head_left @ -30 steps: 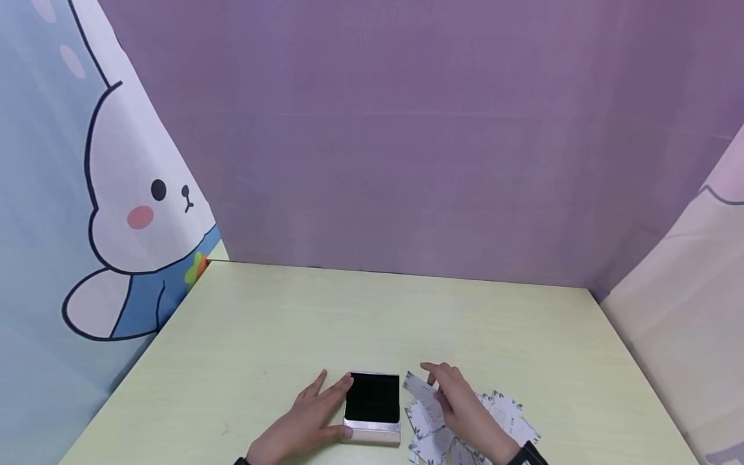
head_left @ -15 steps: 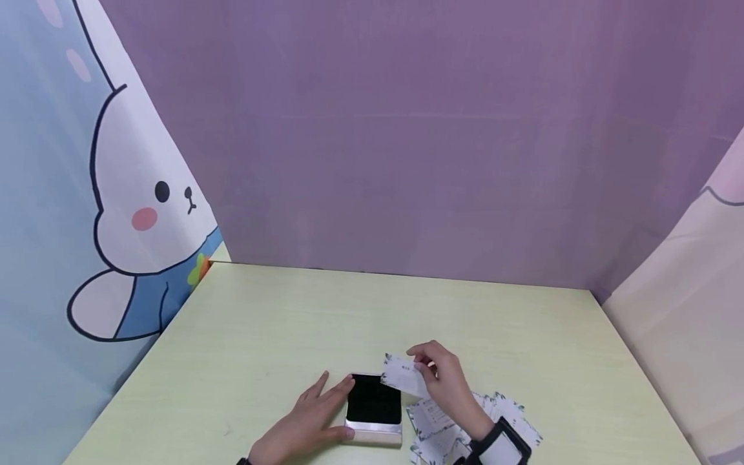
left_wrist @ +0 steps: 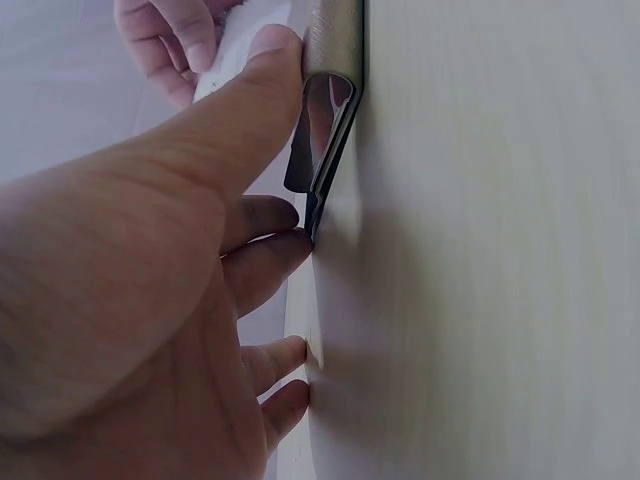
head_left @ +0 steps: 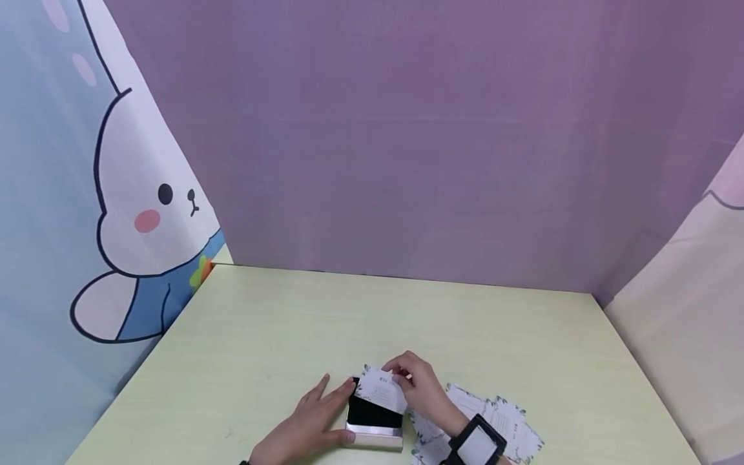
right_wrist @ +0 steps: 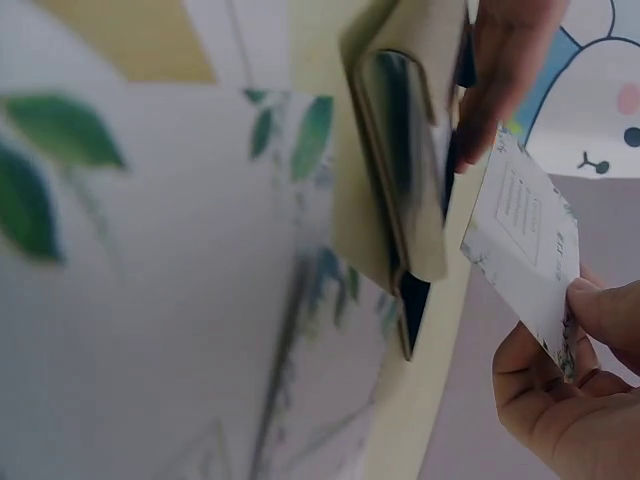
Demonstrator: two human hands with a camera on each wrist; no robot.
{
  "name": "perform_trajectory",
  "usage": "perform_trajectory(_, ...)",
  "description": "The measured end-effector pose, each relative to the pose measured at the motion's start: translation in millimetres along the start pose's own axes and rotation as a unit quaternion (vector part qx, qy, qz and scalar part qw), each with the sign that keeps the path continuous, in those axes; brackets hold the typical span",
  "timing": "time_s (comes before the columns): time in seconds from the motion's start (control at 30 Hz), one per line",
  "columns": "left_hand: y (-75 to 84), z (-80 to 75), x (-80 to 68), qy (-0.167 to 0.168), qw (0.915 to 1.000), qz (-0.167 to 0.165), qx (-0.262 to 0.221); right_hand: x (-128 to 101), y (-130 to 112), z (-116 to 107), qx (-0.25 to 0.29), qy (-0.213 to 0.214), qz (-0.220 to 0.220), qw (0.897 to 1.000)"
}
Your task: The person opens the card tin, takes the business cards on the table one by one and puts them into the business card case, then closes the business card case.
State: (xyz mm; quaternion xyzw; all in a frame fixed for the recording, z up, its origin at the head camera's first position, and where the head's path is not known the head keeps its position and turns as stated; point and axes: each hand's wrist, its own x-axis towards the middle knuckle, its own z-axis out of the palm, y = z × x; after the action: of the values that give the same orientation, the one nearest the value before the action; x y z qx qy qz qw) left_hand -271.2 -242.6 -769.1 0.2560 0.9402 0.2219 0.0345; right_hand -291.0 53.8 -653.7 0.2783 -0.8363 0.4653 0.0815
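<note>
In the head view my left hand (head_left: 308, 416) lies with spread fingers along the left side of an open card case (head_left: 372, 442). Its thumb and a fingertip touch the case, which has a cream outside, a silvery edge and a black inside. My right hand (head_left: 421, 391) pinches a white card with leaf-printed corners (head_left: 378, 391) by its right end. That card is over the back part of the case. In the right wrist view the card (right_wrist: 525, 220) is tilted between thumb and fingers. The left wrist view shows the left thumb against the case's end (left_wrist: 335, 40).
Several loose white cards (head_left: 520, 433) with leaf prints lie overlapping right of the case, partly under the right forearm. A pale wooden table (head_left: 279, 316) carries everything. Behind it hangs a purple curtain (head_left: 407, 161), with a cartoon-printed cloth (head_left: 145, 181) on the left.
My right hand has picked up a card from the pile and carried it left until it is over the case. The left hand stays in place at the case.
</note>
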Motion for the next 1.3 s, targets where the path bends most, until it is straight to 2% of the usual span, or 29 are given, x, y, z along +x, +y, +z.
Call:
perform_trajectory(0.03, -9.2, 8.8, 2.2, 0.009, 0.9991, 0.006, 0.041, 1, -1, 1, 0.0, -0.002, 0.001, 1.0)
perform_trajectory(0.07, -18.4, 18.1, 3.7, 0.022, 0.9981, 0.016, 0.056, 1, -3, 3, -0.003, -0.004, 0.003, 1.0)
perform_trajectory(0.17, -37.3, 36.2, 7.8, 0.046, 0.9884, 0.029, 0.142, 2, -4, 7, -0.001, -0.022, 0.03, 0.999)
perform_trajectory(0.2, -38.8, 38.6, 8.9, 0.044, 0.9884, 0.027, 0.143, 2, 2, 11, -0.006, -0.028, 0.035, 0.999)
perform_trajectory(0.27, -23.2, 24.2, 4.7, 0.037, 0.995, 0.032, 0.087, 0, 13, 17, -0.015, -0.044, 0.044, 0.998)
perform_trajectory(0.33, 16.3, -16.1, -4.2, 0.007, 0.9986, 0.024, 0.046, -2, 57, 39, -0.01, -0.049, 0.033, 0.998)
perform_trajectory(0.4, 73.7, -74.7, -17.1, -0.033, 0.9995, -0.001, -0.002, -5, 115, 65, -0.016, -0.059, 0.028, 0.998)
perform_trajectory(0.43, 96.4, -97.6, -23.2, -0.034, 0.9994, -0.002, -0.012, -6, 139, 77, -0.017, -0.066, 0.03, 0.997)
perform_trajectory(0.47, 117.8, -119.3, -26.9, -0.051, 0.9984, -0.02, -0.013, -7, 157, 85, -0.019, -0.072, 0.029, 0.997)
perform_trajectory(0.5, 136.0, -138.7, -30.8, -0.067, 0.997, -0.035, -0.014, -8, 182, 97, -0.016, -0.077, 0.035, 0.996)
perform_trajectory(0.53, 142.2, -144.7, -32.2, -0.07, 0.9968, -0.036, -0.016, -9, 189, 100, -0.02, -0.087, 0.043, 0.995)
perform_trajectory(0.57, 139.5, -141.5, -31.7, -0.066, 0.9972, -0.032, -0.013, -9, 189, 101, -0.022, -0.096, 0.05, 0.994)
perform_trajectory(0.6, 129.0, -131.3, -29.3, -0.063, 0.9976, -0.026, -0.007, -10, 184, 99, -0.023, -0.104, 0.054, 0.993)
perform_trajectory(0.7, 62.6, -65.0, -15.3, -0.021, 0.9979, 0.026, 0.057, -13, 164, 93, -0.02, -0.118, 0.05, 0.992)
perform_trajectory(0.73, 37.7, -39.9, -9.5, -0.003, 0.9947, 0.039, 0.095, -14, 158, 91, -0.019, -0.126, 0.048, 0.991)
perform_trajectory(0.8, -5.7, 2.5, 0.7, 0.026, 0.9885, 0.058, 0.138, -15, 144, 86, -0.018, -0.134, 0.046, 0.99)
perform_trajectory(0.83, -22.5, 19.2, 4.9, 0.034, 0.9867, 0.059, 0.148, -16, 137, 83, -0.014, -0.136, 0.043, 0.99)
perform_trajectory(0.9, -38.9, 34.6, 9.7, 0.024, 0.9902, 0.05, 0.128, -16, 126, 79, -0.002, -0.141, 0.034, 0.989)
perform_trajectory(0.97, -40.0, 34.1, 9.0, 0.017, 0.9942, 0.054, 0.091, -18, 118, 76, 0.003, -0.145, 0.041, 0.989)
perform_trajectory(1.07, -36.6, 32.5, 9.0, 0.012, 0.9975, 0.048, 0.049, -21, 122, 78, 0.002, -0.153, 0.039, 0.988)
perform_trajectory(1.13, -29.9, 27.1, 8.0, 0.007, 0.9984, 0.04, 0.04, -24, 125, 79, -0.006, -0.16, 0.044, 0.986)
perform_trajectory(1.17, -35.1, 34.8, 11.0, 0.014, 0.9985, 0.034, 0.041, -25, 125, 79, -0.011, -0.161, 0.045, 0.986)
perform_trajectory(1.3, -19.7, 20.5, 7.4, 0.002, 0.999, 0.03, 0.032, -28, 119, 78, -0.033, -0.15, 0.04, 0.987)
